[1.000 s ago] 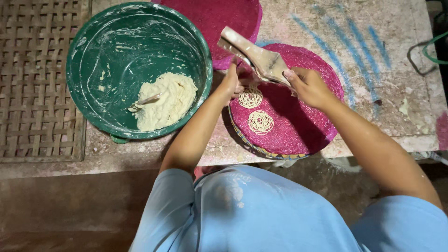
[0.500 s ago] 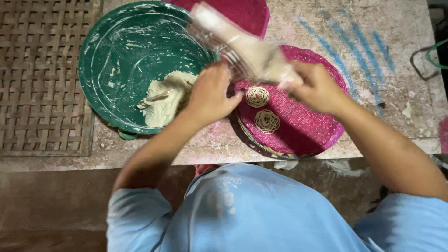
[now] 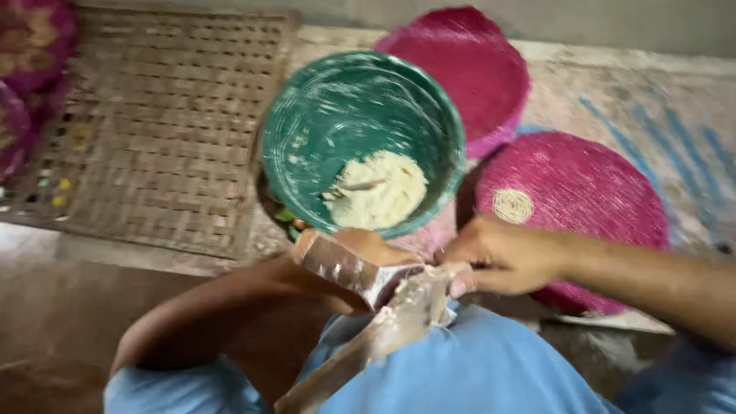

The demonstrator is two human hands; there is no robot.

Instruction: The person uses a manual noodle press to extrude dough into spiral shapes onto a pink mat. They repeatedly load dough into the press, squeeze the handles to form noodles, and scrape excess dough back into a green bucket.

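A wooden dough press [image 3: 376, 314], smeared with flour, is held low over my lap by both hands. My left hand [image 3: 349, 257] grips its upper handle. Curled around the press's middle part is my right hand [image 3: 498, 253]. Just beyond them stands a green bowl [image 3: 307, 130] with a lump of pale dough [image 3: 376, 192] inside. To the right lies a round pink woven tray [image 3: 598, 192] carrying one coiled noodle spiral [image 3: 512, 205]; my right forearm hides the tray's near part.
A second pink woven tray [image 3: 468, 69] lies behind the bowl. A brown woven mat [image 3: 146, 130] covers the left side. More pink and patterned trays [image 3: 31, 69] sit at the far left. The worktop has blue-streaked cloth [image 3: 659, 130] at the right.
The press came down from above the pink tray to my lap, and both hands came with it. The view shifted, so the bowl now sits in the centre.
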